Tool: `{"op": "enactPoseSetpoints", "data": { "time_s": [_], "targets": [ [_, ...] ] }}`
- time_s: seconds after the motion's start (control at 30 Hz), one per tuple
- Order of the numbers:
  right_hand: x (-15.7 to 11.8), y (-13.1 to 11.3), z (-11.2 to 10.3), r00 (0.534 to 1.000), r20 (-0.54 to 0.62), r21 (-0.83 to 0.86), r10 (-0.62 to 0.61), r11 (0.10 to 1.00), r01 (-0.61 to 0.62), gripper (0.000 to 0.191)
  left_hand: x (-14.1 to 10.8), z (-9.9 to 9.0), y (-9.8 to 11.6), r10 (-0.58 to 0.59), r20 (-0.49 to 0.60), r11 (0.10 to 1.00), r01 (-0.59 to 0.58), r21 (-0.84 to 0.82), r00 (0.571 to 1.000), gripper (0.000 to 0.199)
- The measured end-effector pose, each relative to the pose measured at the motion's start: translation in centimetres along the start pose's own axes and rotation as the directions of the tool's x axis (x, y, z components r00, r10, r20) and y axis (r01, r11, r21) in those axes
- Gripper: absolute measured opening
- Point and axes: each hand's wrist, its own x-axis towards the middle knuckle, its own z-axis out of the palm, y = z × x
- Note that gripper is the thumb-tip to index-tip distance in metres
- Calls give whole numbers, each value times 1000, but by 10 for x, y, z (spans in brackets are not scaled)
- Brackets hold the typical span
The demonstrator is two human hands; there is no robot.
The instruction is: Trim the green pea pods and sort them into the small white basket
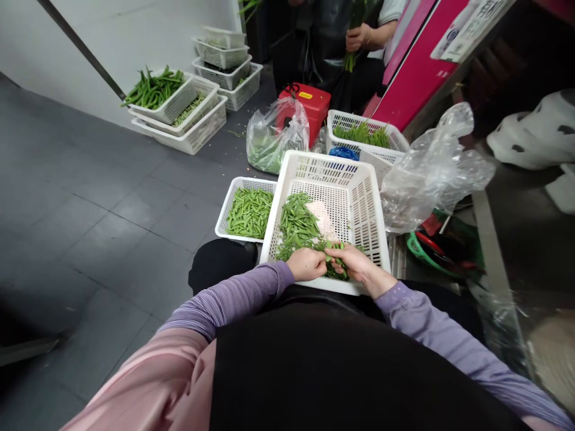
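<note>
A large white plastic basket rests on my lap, with a heap of green pea pods on its left side and trimmings near its front wall. Over the basket's near edge, my right hand is closed around several pea pods. My left hand is curled into a fist against it, its fingertips pinched at the end of a pod between the two hands. The exact grip of the left fingers is partly hidden. Left of the basket, a smaller white basket holds more pods.
Stacked white baskets with green beans stand at the far left. A plastic bag of greens, a red stool and a basket of greens are ahead. Another person's hand holds stalks. Clear plastic lies right.
</note>
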Motion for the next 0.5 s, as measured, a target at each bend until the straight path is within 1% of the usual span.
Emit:
{"op": "enactPoseSetpoints", "data": {
  "time_s": [0.03,0.07,0.1,0.17,0.2,0.23,0.27,0.3,0.37,0.4,0.43,0.5],
  "targets": [
    [-3,-2,-2,998,48,-24,41,999,-39,34,0,-1,-4,-21,1,999,21,24,1000,22],
    [-6,-3,-5,993,94,-51,76,996,-72,34,1,-3,-8,-68,-7,997,68,47,998,22],
    [-8,-5,-8,985,137,-78,106,992,-96,33,2,-5,-14,-138,-22,988,139,66,990,23],
    [-11,-6,-14,972,192,-119,134,986,-113,31,5,-8,-24,-296,-51,950,300,82,954,26],
    [-12,-6,-18,968,208,-137,141,984,-114,29,5,-10,-28,-348,-62,932,353,82,935,27],
    [-11,-6,-21,965,219,-155,146,981,-113,28,5,-11,-30,-367,-72,925,372,79,927,27],
    [-10,-5,-24,963,224,-172,147,979,-109,27,5,-11,-30,-351,-80,931,357,76,933,27],
    [-9,-4,-27,963,227,-188,145,977,-102,26,3,-11,-28,-308,-86,947,314,73,948,29],
    [-6,-2,-33,960,241,-226,144,970,-89,26,0,-9,-20,-171,-79,982,177,72,982,42],
    [-4,-1,-36,956,253,-250,147,965,-82,26,-1,-7,-15,-99,-57,992,103,76,993,47],
    [-2,-1,-38,952,265,-283,152,956,-74,27,-1,-6,-11,-36,-25,996,39,86,999,46],
    [1,-3,-42,951,263,-404,163,914,-45,31,-1,-2,-7,48,47,990,-54,128,998,32]
  ]
}}
